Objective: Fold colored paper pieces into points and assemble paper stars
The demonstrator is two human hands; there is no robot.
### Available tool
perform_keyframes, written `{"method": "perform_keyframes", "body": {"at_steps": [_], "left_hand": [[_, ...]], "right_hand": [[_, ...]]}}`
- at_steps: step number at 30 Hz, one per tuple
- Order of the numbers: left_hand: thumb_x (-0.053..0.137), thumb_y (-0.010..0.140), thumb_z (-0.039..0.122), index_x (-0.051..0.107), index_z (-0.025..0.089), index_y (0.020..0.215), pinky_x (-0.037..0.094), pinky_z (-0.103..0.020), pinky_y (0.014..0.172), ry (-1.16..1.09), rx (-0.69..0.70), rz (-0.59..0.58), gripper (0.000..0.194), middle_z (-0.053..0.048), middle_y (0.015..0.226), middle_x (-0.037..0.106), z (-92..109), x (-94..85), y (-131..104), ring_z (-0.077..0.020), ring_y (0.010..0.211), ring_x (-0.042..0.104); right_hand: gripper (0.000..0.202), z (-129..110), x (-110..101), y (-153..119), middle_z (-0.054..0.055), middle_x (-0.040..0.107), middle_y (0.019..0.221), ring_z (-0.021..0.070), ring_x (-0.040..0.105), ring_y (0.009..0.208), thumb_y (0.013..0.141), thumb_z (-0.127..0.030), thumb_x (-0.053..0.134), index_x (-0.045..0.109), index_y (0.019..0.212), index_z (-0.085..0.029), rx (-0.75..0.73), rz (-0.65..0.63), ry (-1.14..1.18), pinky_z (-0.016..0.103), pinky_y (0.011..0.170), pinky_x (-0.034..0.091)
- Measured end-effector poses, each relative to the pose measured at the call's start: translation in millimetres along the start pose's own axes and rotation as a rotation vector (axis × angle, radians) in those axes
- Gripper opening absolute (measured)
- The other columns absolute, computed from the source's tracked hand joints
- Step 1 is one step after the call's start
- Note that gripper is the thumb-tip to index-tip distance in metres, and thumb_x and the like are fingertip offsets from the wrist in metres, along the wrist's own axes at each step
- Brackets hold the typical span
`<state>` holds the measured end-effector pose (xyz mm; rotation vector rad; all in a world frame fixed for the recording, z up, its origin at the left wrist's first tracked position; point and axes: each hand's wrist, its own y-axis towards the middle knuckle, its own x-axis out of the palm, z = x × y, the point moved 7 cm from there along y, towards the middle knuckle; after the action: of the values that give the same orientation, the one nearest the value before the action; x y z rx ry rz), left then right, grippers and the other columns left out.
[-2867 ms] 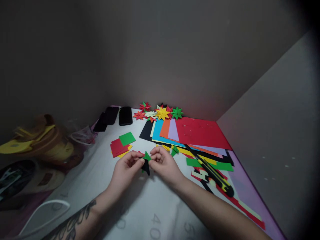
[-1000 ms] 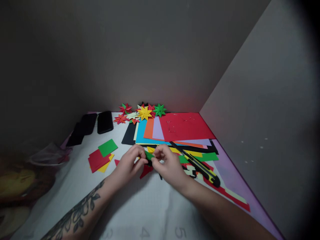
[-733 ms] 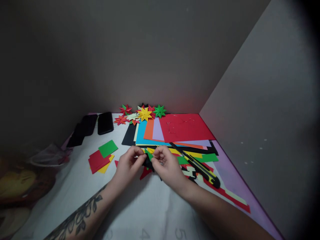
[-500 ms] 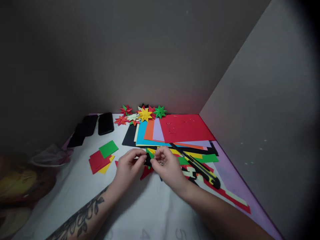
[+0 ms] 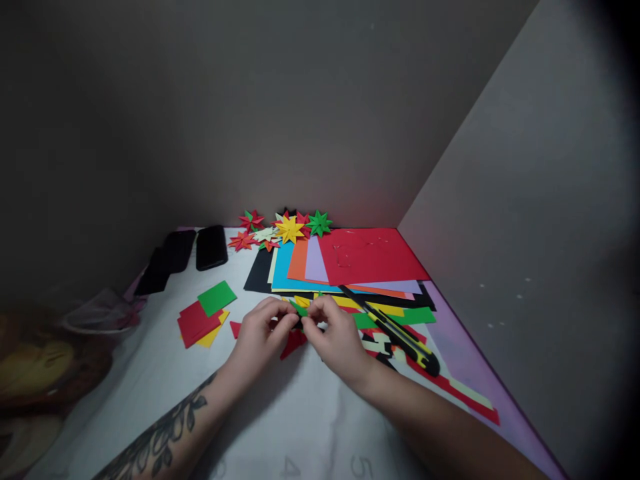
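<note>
Between my two hands, near the middle of the table, is a small black paper piece (image 5: 299,324), mostly hidden by fingers. My left hand (image 5: 265,331) pinches its left side, and my right hand (image 5: 336,339) pinches its right side. Green paper (image 5: 299,309) shows just behind the fingertips. Red folded paper (image 5: 293,343) lies below and between the hands. To the left are red (image 5: 197,325), green (image 5: 217,298) and yellow squares. A black and yellow cutter (image 5: 410,341) rests on paper strips right of my right hand.
Colored sheets, topped by a red one (image 5: 373,257), lie at the back. Several folded paper stars (image 5: 289,229) stand by the wall. A black phone (image 5: 212,247) and dark flat items are at the back left. A clear plastic container (image 5: 100,312) is at far left.
The fingertips of both hands have come closer together, and less of the black paper shows between them. The rest of the table looks the same.
</note>
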<state>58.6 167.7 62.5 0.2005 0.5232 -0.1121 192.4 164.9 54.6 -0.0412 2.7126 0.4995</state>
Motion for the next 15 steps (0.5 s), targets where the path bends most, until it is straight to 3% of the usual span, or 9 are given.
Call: {"method": "perform_keyframes", "body": {"at_steps": [8,15], "left_hand": [[0.043,0.087,0.023,0.053,0.019,0.078,0.041,-0.026,0.068,0.126,0.138,0.033,0.014,-0.003,0.079,0.054,2.8,3.3,-4.4,-0.0152,0.076,0.051],[0.040,0.086,0.026,0.049,0.018,0.071,0.039,-0.027,0.062,0.185,0.025,0.053,0.019,-0.002,0.073,0.052,-5.7,6.1,-1.5,-0.0163,0.069,0.048]], "right_hand": [[0.018,17.0,11.4,-0.7,0.000,0.057,0.079,0.0137,0.059,0.071,0.072,-0.017,0.056,0.046,0.086,-0.021,0.209,-0.018,0.286,0.024,0.061,0.046],[0.019,20.3,15.6,-3.4,-0.001,0.059,0.078,0.0130,0.060,0.071,0.071,-0.015,0.056,0.045,0.085,-0.021,0.241,-0.002,0.339,0.024,0.064,0.047]]}}
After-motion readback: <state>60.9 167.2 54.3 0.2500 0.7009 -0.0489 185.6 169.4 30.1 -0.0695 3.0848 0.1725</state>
